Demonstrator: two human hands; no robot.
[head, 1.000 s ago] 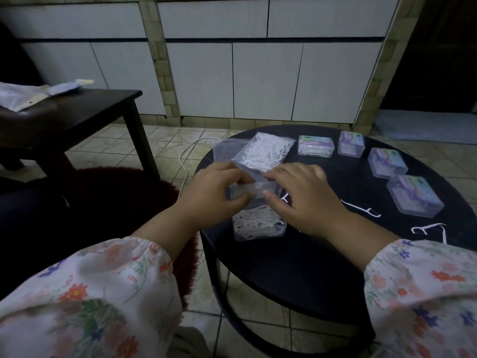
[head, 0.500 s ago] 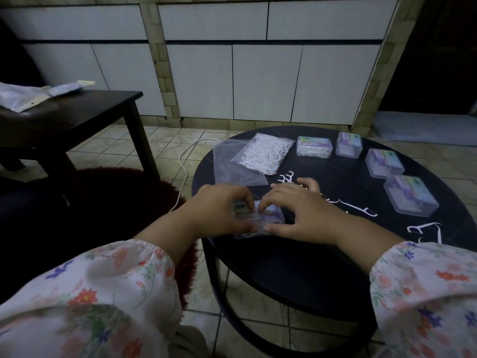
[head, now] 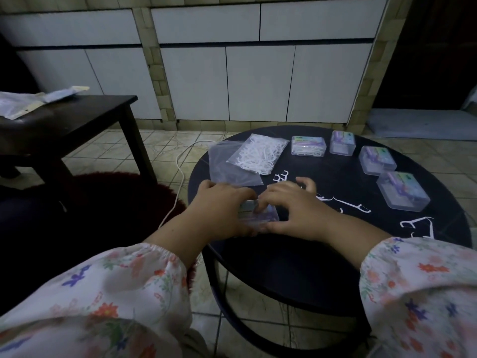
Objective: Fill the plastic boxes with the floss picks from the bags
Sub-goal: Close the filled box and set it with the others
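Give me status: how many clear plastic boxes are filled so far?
Done: four closed clear plastic boxes line the round black table; contents are only plainly visible in the leftmost. In hand: left hand and right hand press on a fifth box. Left: one clear bag of white floss picks, plus loose picks on the table. An emptied bag lies beside it.

Dim room. White cabinet doors (head: pixel 258 81) along far wall, beige tiled floor (head: pixel 108 151), dark rectangular table (head: pixel 64 117) far left, round black table (head: pixel 296 267) near right, dark red rug (head: pixel 116 192).
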